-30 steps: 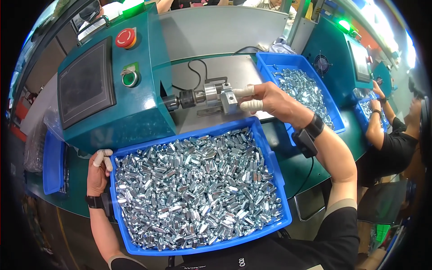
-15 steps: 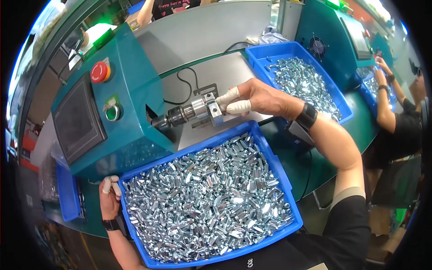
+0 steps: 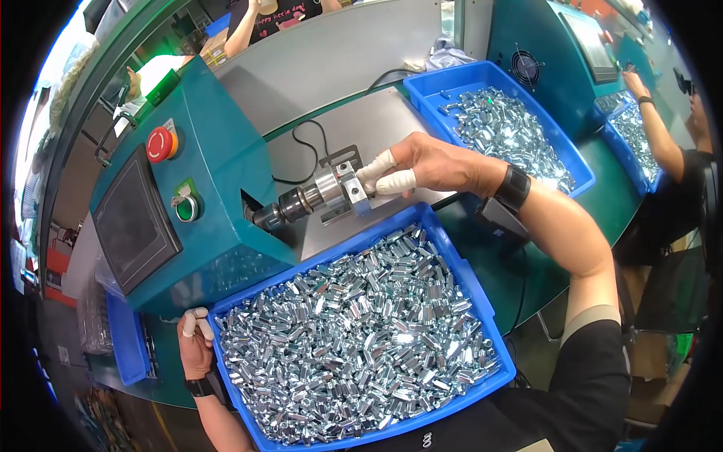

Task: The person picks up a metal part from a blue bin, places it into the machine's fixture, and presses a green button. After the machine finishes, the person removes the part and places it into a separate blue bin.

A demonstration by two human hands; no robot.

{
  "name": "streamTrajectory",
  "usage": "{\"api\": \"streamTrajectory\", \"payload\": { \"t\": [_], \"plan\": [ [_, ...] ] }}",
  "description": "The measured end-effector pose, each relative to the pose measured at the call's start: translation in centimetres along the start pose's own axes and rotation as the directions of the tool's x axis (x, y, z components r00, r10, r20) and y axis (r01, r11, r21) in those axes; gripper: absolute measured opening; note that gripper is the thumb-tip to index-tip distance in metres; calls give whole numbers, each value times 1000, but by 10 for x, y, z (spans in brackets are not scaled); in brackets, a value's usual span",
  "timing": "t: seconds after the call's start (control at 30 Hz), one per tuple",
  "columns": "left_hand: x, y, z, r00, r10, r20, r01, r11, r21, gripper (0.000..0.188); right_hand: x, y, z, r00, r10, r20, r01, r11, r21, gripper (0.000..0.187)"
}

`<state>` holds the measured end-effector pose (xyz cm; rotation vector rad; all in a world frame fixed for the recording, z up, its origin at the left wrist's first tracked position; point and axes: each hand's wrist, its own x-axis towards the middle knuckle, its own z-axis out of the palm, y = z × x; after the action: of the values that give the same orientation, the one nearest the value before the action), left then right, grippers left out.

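My right hand (image 3: 444, 167), with white cots on the thumb and finger, pinches at the open end of a steel fixture (image 3: 348, 190). Whatever is between those fingertips is hidden. A dark spindle with a chuck (image 3: 290, 207) reaches from the teal machine (image 3: 218, 143) to this fixture. Down at the left, my left hand (image 3: 196, 350) has its cotted fingers curled closed beside the corner of a big blue tray (image 3: 482, 282); I cannot tell if they hold anything. Shiny hexagonal metal sleeves (image 3: 354, 339) fill this tray.
Behind my right arm, a second blue tray (image 3: 584, 177) holds more metal sleeves. The machine carries a dark screen (image 3: 135, 218), a red stop button (image 3: 161, 144) and a green button (image 3: 185, 208). Another person's arm (image 3: 659, 128) works at the far right. A narrow blue bin (image 3: 126, 343) stands left.
The whole view has shifted slightly. My right hand stays at the fixture and my left hand stays by the tray corner. At the far right, the other person's arms have moved.
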<state>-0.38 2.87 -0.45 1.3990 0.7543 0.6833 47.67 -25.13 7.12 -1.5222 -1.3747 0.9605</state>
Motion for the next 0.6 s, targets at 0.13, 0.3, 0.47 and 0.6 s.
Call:
{"api": "streamTrajectory", "payload": {
  "t": [0.13,0.3,0.47,0.6],
  "plan": [
    [0,1,0,1000,5,20,-5,1000,24,38,-1,-2,0,1000,20,-13,-20,1000,-21,40],
    [-1,-3,-3,1000,26,10,-27,999,34,35,-5,-6,3,960,189,-206,-172,980,97,39],
    [0,5,3,1000,22,22,-23,997,69,36,-4,-14,10,861,-3,-509,-179,934,-308,41],
    [2,9,3,997,-12,76,9,999,31,39,6,-16,26,843,-323,-429,-177,587,-790,40]
  ]
}}
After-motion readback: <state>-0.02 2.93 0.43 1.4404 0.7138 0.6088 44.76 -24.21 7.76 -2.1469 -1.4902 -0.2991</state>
